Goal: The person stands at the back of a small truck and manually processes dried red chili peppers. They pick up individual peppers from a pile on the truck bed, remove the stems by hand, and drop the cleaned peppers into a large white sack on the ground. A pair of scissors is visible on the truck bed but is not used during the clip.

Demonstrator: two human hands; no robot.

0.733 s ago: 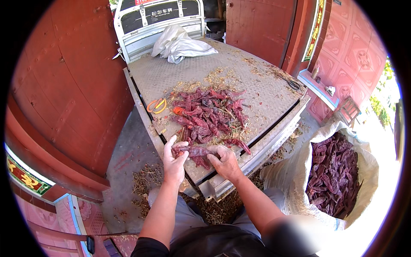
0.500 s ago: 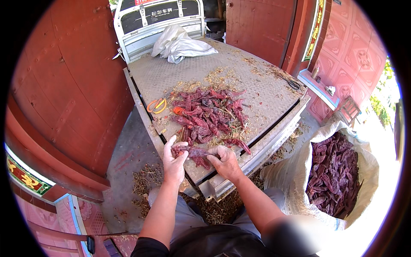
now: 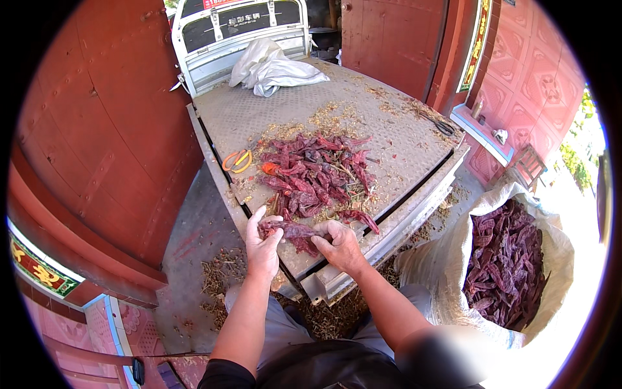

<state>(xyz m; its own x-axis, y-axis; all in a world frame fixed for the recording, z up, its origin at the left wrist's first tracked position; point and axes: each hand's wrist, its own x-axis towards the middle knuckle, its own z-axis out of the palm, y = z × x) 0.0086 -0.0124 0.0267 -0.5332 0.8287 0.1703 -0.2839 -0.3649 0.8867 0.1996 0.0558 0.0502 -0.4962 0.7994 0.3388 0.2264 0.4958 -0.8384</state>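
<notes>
Broadly, a truck bed (image 3: pixel 236 120) spreads ahead, an open sack (image 3: pixel 437 266) (full of dark dried pods (image 3: pixel 505 266)) at its right. On the bed lies a red pepper heap (image 3: pixel 317 172). Nearer, the left hand (image 3: pixel 262 249) and right hand (image 3: pixel 341 247) clamp their fingers on opposite ends of one shrivelled pepper (image 3: pixel 295 229).

Pepper pile (image 3: pixel 314 172) deep wine-red, scissors (image 3: pixel 249 159) orange and yellow, open sack (image 3: pixel 431 279) cream — truck bed (image 3: pixel 259 117) grey, tread-patterned.

End of pepper (image 3: pixel 293 229) hidden by right fingers (image 3: pixel 335 228); right sleeve (image 3: pixel 429 360) blurred.
</notes>
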